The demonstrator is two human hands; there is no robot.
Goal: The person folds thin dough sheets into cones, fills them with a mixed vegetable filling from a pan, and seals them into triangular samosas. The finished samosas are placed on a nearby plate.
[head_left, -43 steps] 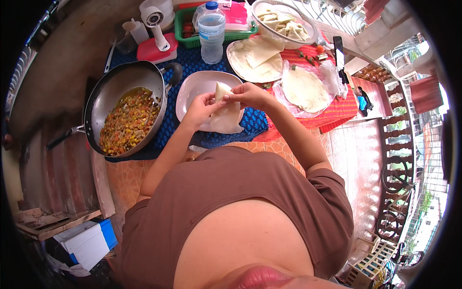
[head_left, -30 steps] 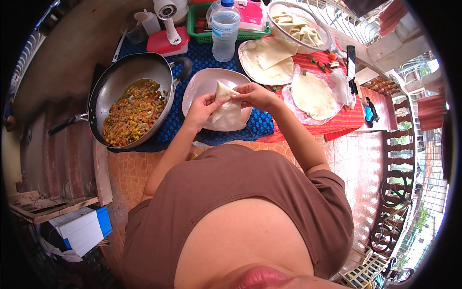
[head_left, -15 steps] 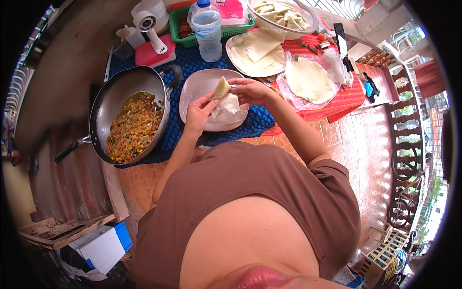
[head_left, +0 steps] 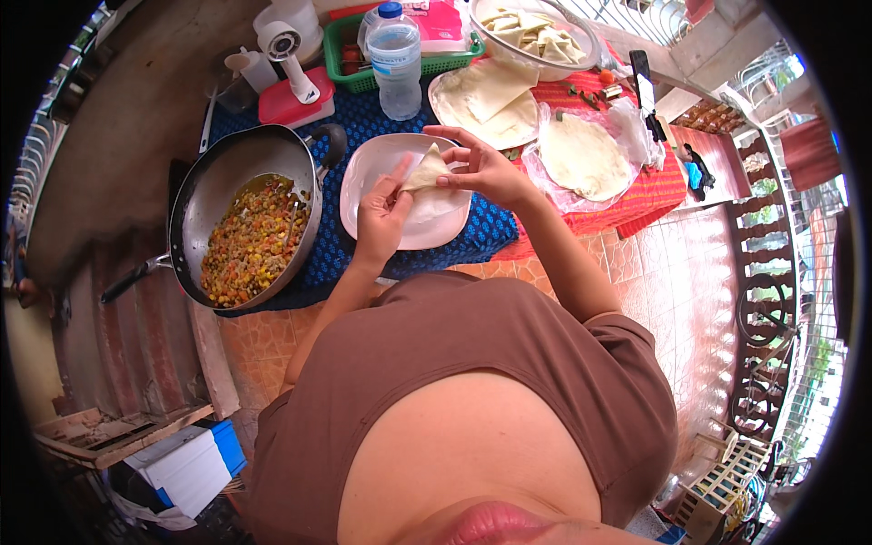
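Over a pale square plate [head_left: 356, 204] I hold a folded triangular pastry [head_left: 426, 169], its point facing away from me. My left hand [head_left: 385, 214] pinches the lower left corner between thumb and fingers. My right hand [head_left: 488, 173] grips the right side, thumb against the near face and index finger raised above it. A loose white flap of wrapper [head_left: 429, 205] shows beneath, above the plate. To the left, a deep pan [head_left: 198, 204] contains a cooked filling of diced vegetables [head_left: 250, 241] with a spoon in it.
Flat wrapper sheets [head_left: 490, 104] lie beyond the plate, and more [head_left: 586, 156] sit on plastic at right. A clear bowl [head_left: 581, 56] of folded triangles stands at the back, beside a water bottle [head_left: 397, 64], a green basket [head_left: 340, 41] and a small white fan [head_left: 289, 60].
The pastry has turned so its broad pale face shows and moved slightly right. My left hand shifted right with it; the right index finger lifted away from the tip.
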